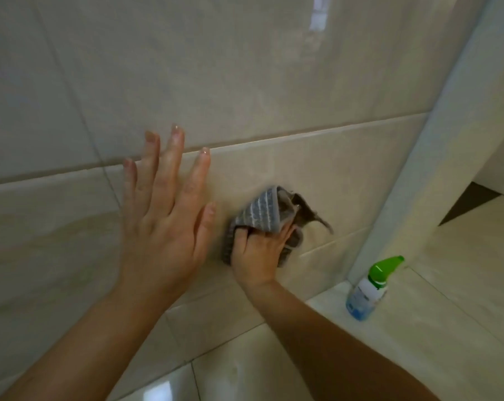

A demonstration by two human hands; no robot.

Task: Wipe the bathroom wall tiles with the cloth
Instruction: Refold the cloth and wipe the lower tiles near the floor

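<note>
Right hand (256,253) grips the bunched cloth (262,215), pressing it onto the wall tiles (317,169) at five o'clock. Left hand (164,215), fingers spread, apparently braces at nine o'clock, steadying the wipe.

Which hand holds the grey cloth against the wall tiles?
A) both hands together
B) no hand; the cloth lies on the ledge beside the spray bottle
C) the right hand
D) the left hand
C: the right hand grips the grey cloth and presses it on the wall tiles, while the left hand is spread with straight fingers and holds nothing.
</note>
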